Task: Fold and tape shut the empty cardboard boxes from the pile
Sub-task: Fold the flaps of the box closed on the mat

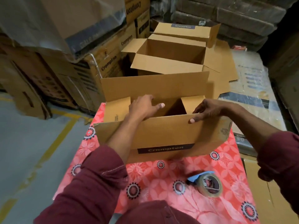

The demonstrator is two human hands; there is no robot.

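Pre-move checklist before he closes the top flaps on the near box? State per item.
1. Near box sits on the patterned table: ok.
2. Left hand on the left side flap: ok.
3. Right hand grips the near long flap's edge: ok.
4. Far long flap upright, clear of the side flaps: ok.
5. Tape roll on the table near the person: ok.
6. Bottom seam taped: cannot tell.

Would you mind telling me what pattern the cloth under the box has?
The tablecloth is pinkish-red with pale petal shapes and dark round medallions; head view.
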